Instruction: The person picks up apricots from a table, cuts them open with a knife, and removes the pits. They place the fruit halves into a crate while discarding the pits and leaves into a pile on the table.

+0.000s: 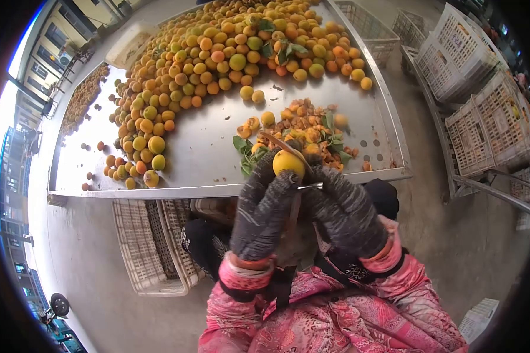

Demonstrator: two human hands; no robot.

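Note:
Grey knitted gloves cover both my hands. My left hand is closed around a yellow apricot, held up just over the table's near edge. My right hand is closed against the fruit's right side, gripping a small tool with a shiny metal end; the gloves hide most of it. A thin brownish strip crosses the top of the apricot. Behind my hands, a heap of torn orange fruit pieces and green leaves lies on the metal table.
Many whole apricots cover the table's far side and left. The table has a raised metal rim. Plastic crates stand below it at left. More crates are stacked on a rack to the right.

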